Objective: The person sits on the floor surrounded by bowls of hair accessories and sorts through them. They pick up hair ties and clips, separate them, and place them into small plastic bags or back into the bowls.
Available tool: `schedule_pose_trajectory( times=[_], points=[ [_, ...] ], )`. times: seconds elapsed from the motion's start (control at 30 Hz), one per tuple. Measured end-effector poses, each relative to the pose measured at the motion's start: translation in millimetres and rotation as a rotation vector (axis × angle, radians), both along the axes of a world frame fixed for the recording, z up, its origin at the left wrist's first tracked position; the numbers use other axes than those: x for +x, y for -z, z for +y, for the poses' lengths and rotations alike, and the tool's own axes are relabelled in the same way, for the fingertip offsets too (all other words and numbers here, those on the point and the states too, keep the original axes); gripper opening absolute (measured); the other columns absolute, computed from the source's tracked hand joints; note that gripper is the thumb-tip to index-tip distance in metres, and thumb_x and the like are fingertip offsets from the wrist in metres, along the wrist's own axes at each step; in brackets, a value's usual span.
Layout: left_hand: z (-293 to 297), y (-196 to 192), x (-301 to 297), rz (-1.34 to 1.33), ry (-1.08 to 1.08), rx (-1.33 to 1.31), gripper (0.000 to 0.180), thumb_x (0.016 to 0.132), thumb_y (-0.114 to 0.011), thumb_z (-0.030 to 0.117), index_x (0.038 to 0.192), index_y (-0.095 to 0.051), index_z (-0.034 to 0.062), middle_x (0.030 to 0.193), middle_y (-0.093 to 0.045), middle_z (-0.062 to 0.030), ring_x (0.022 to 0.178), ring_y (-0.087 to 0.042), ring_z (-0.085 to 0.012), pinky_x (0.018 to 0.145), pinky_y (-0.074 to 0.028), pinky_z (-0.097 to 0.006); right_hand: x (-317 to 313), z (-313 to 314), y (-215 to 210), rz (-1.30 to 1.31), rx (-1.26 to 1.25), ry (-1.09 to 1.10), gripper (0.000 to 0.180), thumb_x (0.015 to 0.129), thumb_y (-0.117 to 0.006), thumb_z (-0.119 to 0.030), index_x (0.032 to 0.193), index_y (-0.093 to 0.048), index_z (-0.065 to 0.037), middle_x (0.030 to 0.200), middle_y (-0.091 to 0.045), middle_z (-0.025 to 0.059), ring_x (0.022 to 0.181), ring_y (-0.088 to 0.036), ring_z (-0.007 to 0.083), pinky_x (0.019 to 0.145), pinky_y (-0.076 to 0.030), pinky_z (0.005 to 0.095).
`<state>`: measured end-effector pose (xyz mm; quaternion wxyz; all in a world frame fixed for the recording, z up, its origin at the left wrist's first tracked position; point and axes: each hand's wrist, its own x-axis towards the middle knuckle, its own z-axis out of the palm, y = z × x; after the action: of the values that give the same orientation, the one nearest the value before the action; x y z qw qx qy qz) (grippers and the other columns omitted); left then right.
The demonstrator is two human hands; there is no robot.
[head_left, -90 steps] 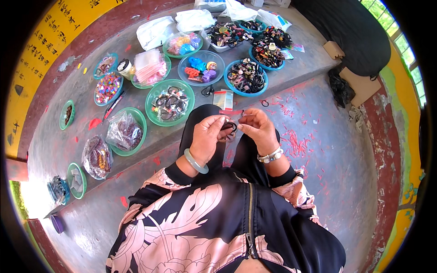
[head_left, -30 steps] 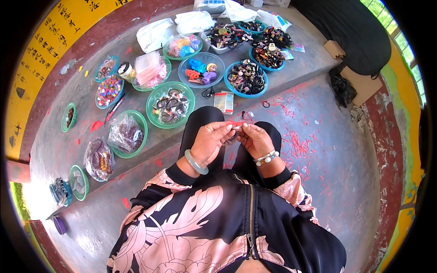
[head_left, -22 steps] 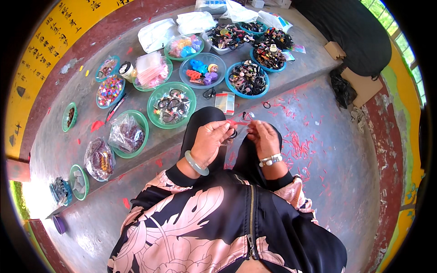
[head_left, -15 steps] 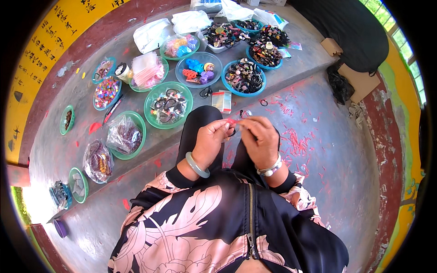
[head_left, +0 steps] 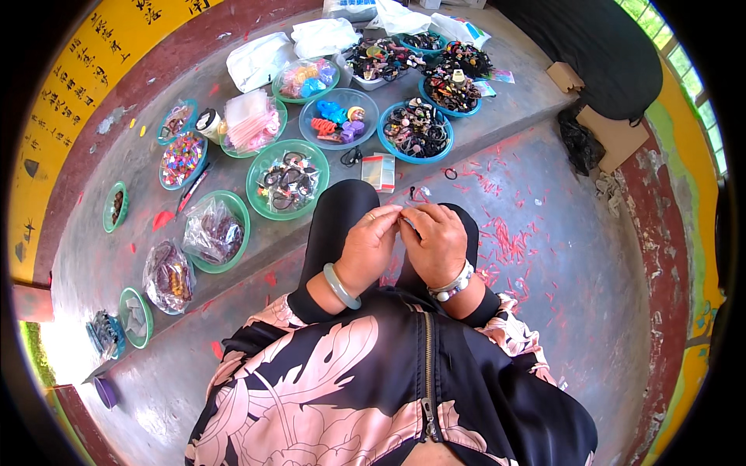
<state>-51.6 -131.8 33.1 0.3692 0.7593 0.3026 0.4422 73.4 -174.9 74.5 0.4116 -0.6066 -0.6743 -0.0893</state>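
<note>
Above my knees, my left hand (head_left: 365, 247) and my right hand (head_left: 440, 247) meet at the fingertips. Both are closed in a pinch, and whatever sits between them is too small and covered to make out. A pale bangle (head_left: 339, 286) circles my left wrist; a beaded bracelet (head_left: 454, 286) is on my right. Just beyond my left knee stands a green basin (head_left: 250, 183) of small wrapped pieces with black loops. A flat red-and-white packet (head_left: 378, 172) lies beyond my fingers, and a black ring (head_left: 451, 174) rests on the floor nearby.
Blue basins (head_left: 420, 161) of dark hair ties sit on the raised step ahead. A clear basin (head_left: 371, 105) holds colourful pieces. To the left are bagged goods (head_left: 169, 276) and several smaller bowls. Red scraps (head_left: 509, 242) litter the floor at right, near a black bag (head_left: 579, 141).
My hands have drawn closer together, and the fingers of my right hand have folded in. The small red piece and dark loop seen between them earlier are now hidden.
</note>
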Motion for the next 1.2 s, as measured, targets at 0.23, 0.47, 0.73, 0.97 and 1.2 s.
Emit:
schedule_pose_trajectory(
  times=[0.23, 0.47, 0.73, 0.97, 1.2],
  points=[
    [-0.3, 9.1, -0.4, 0.091, -0.006, 0.06, 0.024, 0.08, -0.053, -0.005, 0.103, -0.058, -0.0021, 0.1, -0.06, -0.0146, 0.09, -0.06, -0.026, 0.078, -0.047, -0.029, -0.2, -0.7, 4.4, -0.064, -0.076, -0.009, 0.003, 0.07, -0.061, -0.011, 0.07, -0.061, -0.008, 0.068, -0.057, 0.0055, 0.065, -0.055, 0.0242, 0.058, -0.04, 0.0358],
    [-0.8, 11.2, -1.2, 0.149, 0.046, 0.031, 0.025, 0.077, -0.05, -0.005, 0.1, -0.058, -0.0026, 0.099, -0.06, -0.0163, 0.088, -0.059, -0.0293, 0.079, -0.047, -0.031, 3.7, -1.7, 19.5, -0.092, -0.159, -0.016, 0.007, 0.068, -0.061, -0.011, 0.064, -0.056, -0.008, 0.067, -0.056, 0.0069, 0.065, -0.055, 0.0255, 0.058, -0.04, 0.0374],
    [-1.3, 15.6, -1.4, 0.159, 0.037, 0.009, 0.025, 0.077, -0.049, -0.006, 0.1, -0.058, -0.0032, 0.098, -0.06, -0.0161, 0.088, -0.059, -0.0295, 0.079, -0.047, -0.031, 3.7, -1.1, 21.5, -0.068, -0.201, -0.018, 0.006, 0.068, -0.06, -0.011, 0.067, -0.057, -0.007, 0.068, -0.056, 0.0084, 0.066, -0.055, 0.0265, 0.059, -0.04, 0.038],
    [-1.2, 18.8, -1.8, 0.145, 0.031, 0.016, 0.026, 0.076, -0.049, -0.007, 0.1, -0.058, -0.0026, 0.1, -0.059, -0.0161, 0.089, -0.059, -0.0294, 0.079, -0.047, -0.031, 3.6, 0.0, 18.3, -0.092, -0.248, -0.033, 0.006, 0.068, -0.059, -0.012, 0.07, -0.058, -0.006, 0.07, -0.058, 0.009, 0.069, -0.056, 0.027, 0.061, -0.041, 0.0385],
    [-1.1, 22.3, -2.8, 0.161, 0.04, 0.011, 0.024, 0.077, -0.05, -0.005, 0.099, -0.058, -0.0019, 0.099, -0.06, -0.0169, 0.089, -0.059, -0.0303, 0.078, -0.048, -0.032, 4.8, 0.7, 23.2, 0.004, -0.248, -0.039, 0.005, 0.068, -0.059, -0.01, 0.068, -0.059, -0.005, 0.07, -0.059, 0.0096, 0.069, -0.057, 0.0278, 0.062, -0.043, 0.0391]
  ],
)
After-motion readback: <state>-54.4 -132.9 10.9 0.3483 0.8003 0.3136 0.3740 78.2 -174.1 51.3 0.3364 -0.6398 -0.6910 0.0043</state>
